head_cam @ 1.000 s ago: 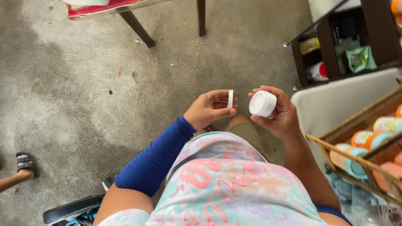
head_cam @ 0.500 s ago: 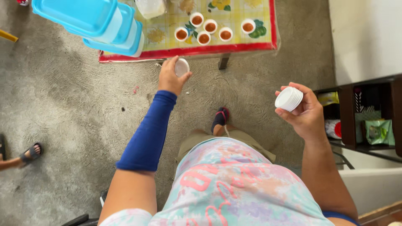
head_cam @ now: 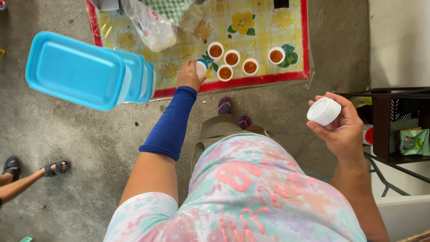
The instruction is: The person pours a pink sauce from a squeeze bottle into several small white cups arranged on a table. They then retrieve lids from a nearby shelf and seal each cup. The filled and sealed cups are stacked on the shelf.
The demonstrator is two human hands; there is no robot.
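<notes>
Lid stack [head_cam: 324, 111] tilted up-left — right hand [head_cam: 342, 130] clamped round it, left hand [head_cam: 190, 75] gripping small cup [head_cam: 201, 68]

Bright, even daylight, soft shadows on the concrete floor [head_cam: 67, 134]. Blue containers [head_cam: 85, 71] near the tabletop's left edge loom, stretched by wide-angle distortion. Mild glare on plastic bag [head_cam: 154, 29].

Green packet [head_cam: 414, 142] on dark shelf [head_cam: 380, 130]
</notes>
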